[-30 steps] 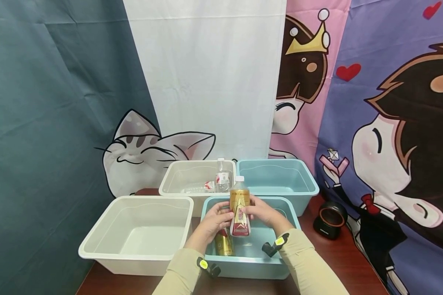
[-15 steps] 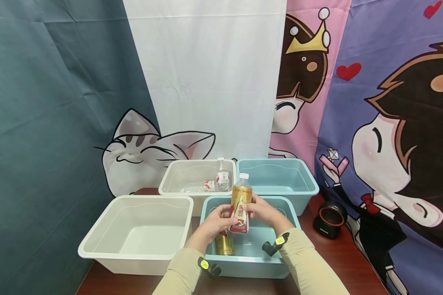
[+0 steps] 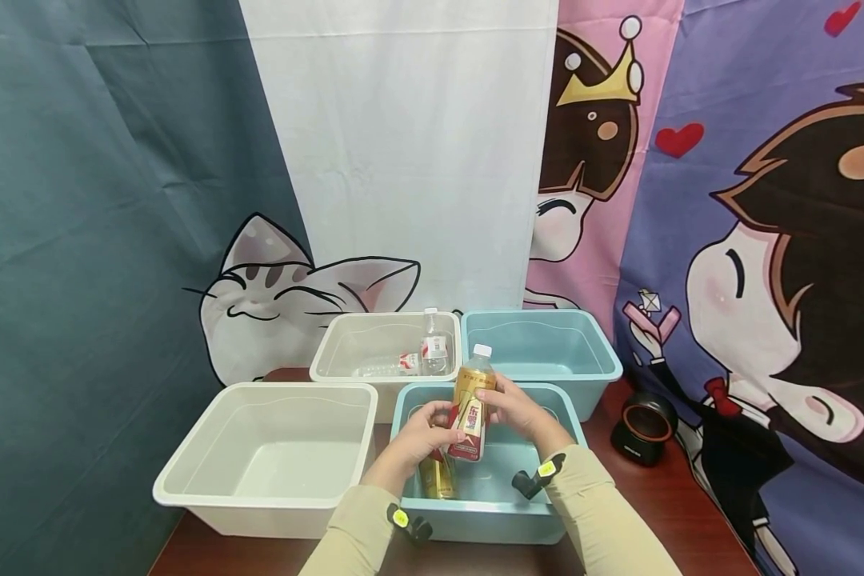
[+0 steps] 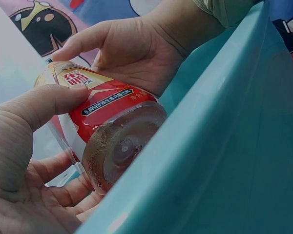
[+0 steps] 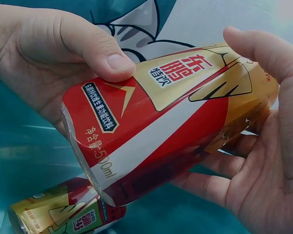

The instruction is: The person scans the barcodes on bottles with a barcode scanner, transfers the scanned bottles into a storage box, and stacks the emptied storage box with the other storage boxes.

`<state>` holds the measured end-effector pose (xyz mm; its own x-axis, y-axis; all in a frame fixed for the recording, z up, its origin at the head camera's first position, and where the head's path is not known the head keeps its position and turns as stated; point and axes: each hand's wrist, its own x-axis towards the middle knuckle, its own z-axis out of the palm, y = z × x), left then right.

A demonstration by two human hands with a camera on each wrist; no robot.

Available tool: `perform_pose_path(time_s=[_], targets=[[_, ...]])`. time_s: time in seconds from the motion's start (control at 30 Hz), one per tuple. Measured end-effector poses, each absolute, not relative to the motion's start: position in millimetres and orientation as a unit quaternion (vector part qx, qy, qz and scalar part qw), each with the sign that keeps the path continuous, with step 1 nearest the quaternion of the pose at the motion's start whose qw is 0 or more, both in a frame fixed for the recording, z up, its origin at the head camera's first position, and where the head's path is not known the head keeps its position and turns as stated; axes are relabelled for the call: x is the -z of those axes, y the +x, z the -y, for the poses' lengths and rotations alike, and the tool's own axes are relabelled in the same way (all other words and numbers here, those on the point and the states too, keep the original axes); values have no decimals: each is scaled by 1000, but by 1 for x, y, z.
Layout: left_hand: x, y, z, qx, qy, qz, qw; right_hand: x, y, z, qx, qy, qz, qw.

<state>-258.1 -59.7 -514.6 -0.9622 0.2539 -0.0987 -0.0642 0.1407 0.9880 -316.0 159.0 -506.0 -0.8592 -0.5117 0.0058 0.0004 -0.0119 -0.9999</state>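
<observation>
Both hands hold one gold-and-red drink bottle with a white cap, tilted slightly, over the front blue bin. My left hand grips its lower part, thumb across the label. Higher up, my right hand holds it from the other side, with its thumb on the label and fingers behind. The clear base of the bottle faces the left wrist camera. Below it, a second gold-and-red bottle lies in the same bin, partly covered by the left hand in the head view.
Left of the blue bin stands a white bin. Behind are another white bin with two clear bottles and a second blue bin. A black round device sits at right on the brown table.
The bottle's cap end has tilted and shifted to the right. My right hand has moved up the bottle, its thumb now higher on the label. The left hand has barely moved.
</observation>
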Motion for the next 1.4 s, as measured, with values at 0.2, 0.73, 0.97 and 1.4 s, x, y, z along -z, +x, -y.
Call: perform_pose_path(time_s=[0.2,0.73,0.97,1.4], targets=[[515,-258,59,-644,60,-752,124,503,-314,-160,692,-197,-669,189],[515,-254,56,-635,55,-760,126,505,-316,-162,680,-180,-685,191],[513,-253,55,-649,53,-748,128,499,-317,-163,679,-184,-685,188],[503,-250,62,-718,56,-687,96,477,-318,-179,700,-177,-673,160]])
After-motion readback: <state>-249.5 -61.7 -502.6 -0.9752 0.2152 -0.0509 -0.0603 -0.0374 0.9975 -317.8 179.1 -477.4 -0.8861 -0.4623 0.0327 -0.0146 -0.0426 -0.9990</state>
